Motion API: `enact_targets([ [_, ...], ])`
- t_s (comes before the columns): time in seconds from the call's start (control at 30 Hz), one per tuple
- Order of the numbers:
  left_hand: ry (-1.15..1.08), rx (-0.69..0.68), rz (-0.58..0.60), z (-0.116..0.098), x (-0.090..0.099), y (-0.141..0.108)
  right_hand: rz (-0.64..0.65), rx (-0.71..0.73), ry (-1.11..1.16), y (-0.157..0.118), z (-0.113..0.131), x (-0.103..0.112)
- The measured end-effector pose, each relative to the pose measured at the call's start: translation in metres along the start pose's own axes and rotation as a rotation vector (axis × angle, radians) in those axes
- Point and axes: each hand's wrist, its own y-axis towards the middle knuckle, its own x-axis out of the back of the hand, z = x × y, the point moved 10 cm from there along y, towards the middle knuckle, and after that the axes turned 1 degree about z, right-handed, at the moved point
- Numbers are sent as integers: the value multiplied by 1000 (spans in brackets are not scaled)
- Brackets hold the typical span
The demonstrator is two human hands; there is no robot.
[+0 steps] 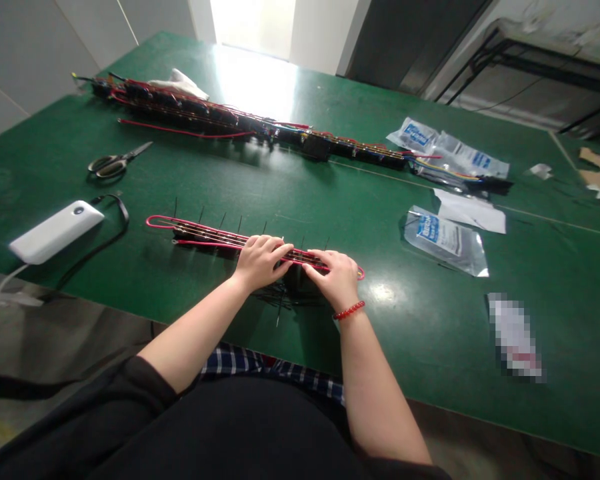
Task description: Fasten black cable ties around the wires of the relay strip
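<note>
A long, narrow wire bundle (pixel 210 233) lies slantwise in front of me, with red wires along a black strip. Thin black cable ties (pixel 223 220) stick up along its length. At its left end a red wire bends into a loop. My left hand (pixel 263 260) grips the bundle around its middle, fingers over the top and thumb on the near side. Close by, my right hand (pixel 337 275) pinches the bundle near its right end. Between me and the bundle lies a pile of loose black ties (pixel 277 295), partly hidden by my left hand.
Behind, several longer wired black assemblies (pixel 180 110) stretch across the green table (pixel 380 220). Scissors (pixel 115 163) and a white device with a cable (pixel 57 232) are at left. Clear plastic bags (pixel 445 240), white paper (pixel 473 210) and a blurred packet (pixel 515 337) lie at right.
</note>
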Motion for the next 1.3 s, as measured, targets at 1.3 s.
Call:
enact_targets([
  [1.3, -19, 156, 221, 18, 0, -5, -1, -11, -35, -1, -1, -2],
])
